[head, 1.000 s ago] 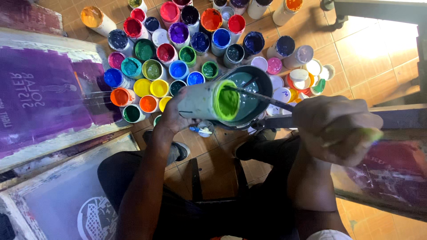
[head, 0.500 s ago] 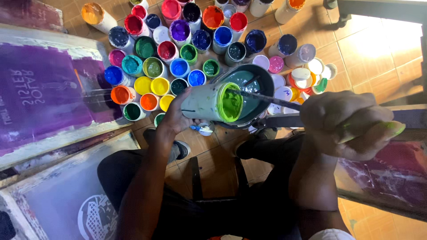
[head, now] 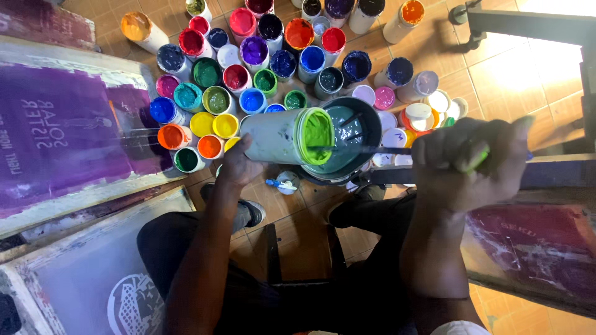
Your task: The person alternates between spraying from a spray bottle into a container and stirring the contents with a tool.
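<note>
Left hand is closed around the base end of a white plastic jar, thumb along the near side of its wall. Jar position: tipped on its side, mouth facing right over a dark round bowl, with bright green paint coating the inside of the mouth. The mouth rim sits just over the bowl's left edge. Bowl content is a grey-green paint.

Right hand is clenched into a fist on the handle end of a thin dark stirring stick. The stick runs leftward from the fist across the bowl, and its tip lies at the jar mouth. Green paint smears show on the fingers of this hand.

Handling judgement: the jar looks rigid and fairly light, but thick paint inside would shift its weight toward the mouth when tipped. Its wall appears smooth and possibly paint-slick, so a full wrap near the base, as seen now, gives the firmest hold. The stick seems stiff and slender; a grip at the clean far end keeps paint off the palm.

Surroundings: many open paint pots in assorted colours stand on the tiled floor beyond and left of the bowl. A purple-stained printing screen lies at the left.
</note>
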